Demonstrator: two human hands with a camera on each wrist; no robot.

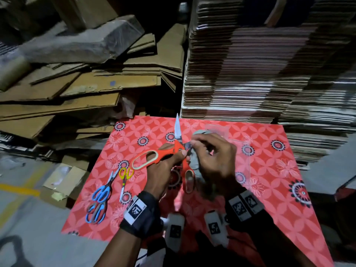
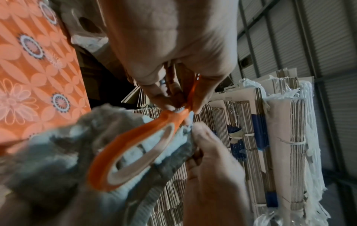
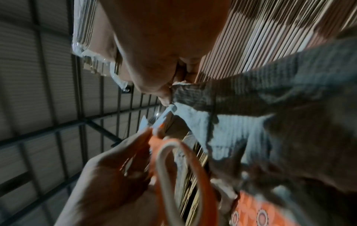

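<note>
Large orange scissors (image 1: 178, 149) are held above a red patterned mat (image 1: 269, 170), steel blades pointing away from me, handle loops spread. My left hand (image 1: 182, 154) pinches them just below the pivot; in the left wrist view its fingers (image 2: 170, 94) close on the orange handle neck (image 2: 185, 111). My right hand (image 1: 192, 144) pinches a grey cloth (image 1: 187, 146) against the pivot area. The cloth (image 3: 270, 114) hangs from my right fingertips (image 3: 166, 93) and drapes behind one handle loop (image 2: 135, 152). The right hand hides most of the cloth in the head view.
Three smaller scissors lie on the mat's left side: blue-handled (image 1: 102, 191), yellow-handled (image 1: 126, 175), blue-and-grey (image 1: 96, 211). A clear plastic sheet (image 1: 240, 151) lies right of my hands. Flattened cardboard stacks (image 1: 260, 74) rise behind the mat, loose cardboard (image 1: 77, 93) at the left.
</note>
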